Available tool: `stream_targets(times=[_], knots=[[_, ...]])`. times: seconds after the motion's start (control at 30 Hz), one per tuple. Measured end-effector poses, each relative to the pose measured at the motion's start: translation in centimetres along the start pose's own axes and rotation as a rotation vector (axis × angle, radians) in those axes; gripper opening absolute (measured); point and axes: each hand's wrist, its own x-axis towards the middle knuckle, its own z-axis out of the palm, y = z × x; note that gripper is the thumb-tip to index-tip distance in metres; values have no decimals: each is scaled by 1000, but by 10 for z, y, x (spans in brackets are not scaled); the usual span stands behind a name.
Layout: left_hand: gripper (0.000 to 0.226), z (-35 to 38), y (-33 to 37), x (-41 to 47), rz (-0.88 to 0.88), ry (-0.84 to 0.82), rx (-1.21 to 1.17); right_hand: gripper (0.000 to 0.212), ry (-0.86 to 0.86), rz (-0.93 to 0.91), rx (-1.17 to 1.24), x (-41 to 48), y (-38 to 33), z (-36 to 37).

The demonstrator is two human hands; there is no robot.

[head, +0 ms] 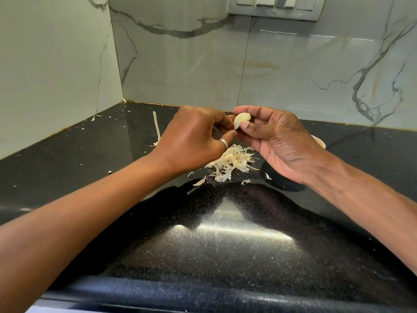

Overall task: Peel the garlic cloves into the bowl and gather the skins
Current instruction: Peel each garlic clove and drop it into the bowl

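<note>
My right hand (277,141) pinches a pale garlic clove (241,119) between thumb and fingers, above the black counter. My left hand (194,141), wearing a ring, has its fingertips curled against the clove's lower end; what they pinch is hidden. A heap of papery garlic skins (230,163) lies on the counter under both hands. Loose skin bits (199,182) lie just in front of the heap. A white bowl rim (319,141) peeks out behind my right wrist; its contents are hidden.
The black speckled counter (225,245) runs into a corner of marble wall tiles (180,64). A long pale garlic stalk (156,127) lies behind my left hand. Small skin flecks (94,117) dot the far left. A switch panel (277,5) sits on the wall.
</note>
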Motion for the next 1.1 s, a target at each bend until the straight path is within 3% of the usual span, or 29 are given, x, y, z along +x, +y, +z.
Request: stream_targets(times=[0.37,0.77,1.1], knots=[[23,1,1,0,21,102,101,30,60,-86,-117,-1,3,6],[20,3,-1,-2,78,60,168,26,74,-156,-392,-2,13,7],[12,1,3,1,-38,-30,35,29,75,-146,-413,0,12,1]])
